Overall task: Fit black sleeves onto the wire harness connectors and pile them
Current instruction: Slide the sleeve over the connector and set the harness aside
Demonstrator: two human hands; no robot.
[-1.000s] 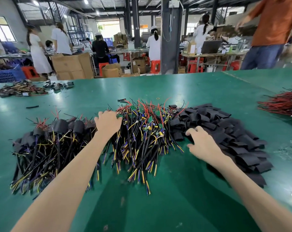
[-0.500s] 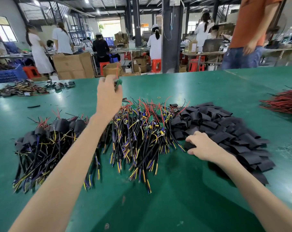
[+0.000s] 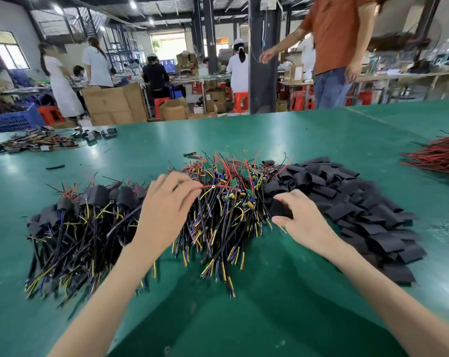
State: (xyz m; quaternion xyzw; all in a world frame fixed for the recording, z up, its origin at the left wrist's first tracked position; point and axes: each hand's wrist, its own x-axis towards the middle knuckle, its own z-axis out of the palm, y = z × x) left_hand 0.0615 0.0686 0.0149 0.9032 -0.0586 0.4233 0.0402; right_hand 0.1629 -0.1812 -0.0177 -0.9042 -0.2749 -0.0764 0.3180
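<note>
On the green table (image 3: pixel 244 305) lie three heaps. At the left is a pile of sleeved harnesses (image 3: pixel 84 222) with black covers on their connectors. In the middle is a pile of bare harnesses (image 3: pixel 226 202) with small green boards and red, yellow and blue wires. A heap of flat black sleeves (image 3: pixel 360 202) lies at the right. My left hand (image 3: pixel 166 202) pinches a red wire (image 3: pixel 218 187) of one harness over the middle pile. My right hand (image 3: pixel 300 217) holds one black sleeve (image 3: pixel 280 208) at the heap's left edge.
A bundle of red wires (image 3: pixel 437 157) lies at the table's right edge, and more harnesses (image 3: pixel 33 143) at the far left. A person in an orange shirt (image 3: pixel 339 47) stands beyond the table. Workers, cardboard boxes (image 3: pixel 115 104) and red stools fill the background.
My left hand came down from its raised position to the middle pile, now pinching a red wire. My right hand lifted a black sleeve off the heap's edge.
</note>
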